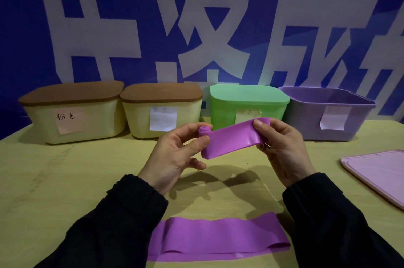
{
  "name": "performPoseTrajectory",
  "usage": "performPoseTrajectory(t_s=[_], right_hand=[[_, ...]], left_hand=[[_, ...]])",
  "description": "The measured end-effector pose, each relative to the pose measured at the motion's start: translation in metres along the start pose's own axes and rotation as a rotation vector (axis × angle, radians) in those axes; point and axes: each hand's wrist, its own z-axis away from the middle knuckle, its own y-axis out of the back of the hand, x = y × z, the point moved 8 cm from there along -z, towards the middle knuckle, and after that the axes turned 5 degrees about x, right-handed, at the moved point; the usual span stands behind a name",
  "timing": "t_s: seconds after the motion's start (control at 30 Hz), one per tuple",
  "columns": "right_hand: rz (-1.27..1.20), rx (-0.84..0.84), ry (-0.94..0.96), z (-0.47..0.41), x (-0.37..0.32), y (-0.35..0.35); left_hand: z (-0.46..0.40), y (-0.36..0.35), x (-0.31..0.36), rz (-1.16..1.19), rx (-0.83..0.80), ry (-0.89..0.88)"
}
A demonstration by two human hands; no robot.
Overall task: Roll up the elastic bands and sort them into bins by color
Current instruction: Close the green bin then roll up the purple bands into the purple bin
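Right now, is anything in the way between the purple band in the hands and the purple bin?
Nothing visible. The purple band is held up in both hands, the purple bin behind it has no lid on, and only bare table lies between.

Elastic bands: two, both purple, the held band (231, 139) and the flat band (216, 239)
Bins: four in a row
Cream bins with brown lids: two, the labelled cream bin (74, 123) and the second cream bin (161, 119)
Green bin (247, 101): one, lidded
Purple bin (332, 119): one, open
Loose pink lid (378, 173): one
Hands: two, left hand (175, 154) and right hand (282, 147)
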Motion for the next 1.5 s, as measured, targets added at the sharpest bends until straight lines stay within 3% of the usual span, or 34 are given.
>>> performPoseTrajectory(t_s=[0.27, 0.9, 1.17, 1.5], right_hand=[[0.064, -0.022, 0.033, 0.005, 0.004, -0.01], [0.039, -0.046, 0.079, 0.006, 0.005, -0.014], [0.028, -0.02, 0.121, 0.004, -0.001, -0.01], [0.052, 0.029, 0.132, 0.003, -0.002, -0.005]], left_hand=[[-0.002, -0.004, -0.006, 0.096, -0.009, -0.011], [-0.002, -0.002, -0.002, -0.04, 0.033, -0.117], [-0.003, 0.013, 0.008, -0.203, 0.192, -0.181], [0.0, 0.011, 0.011, -0.241, 0.216, -0.212]])
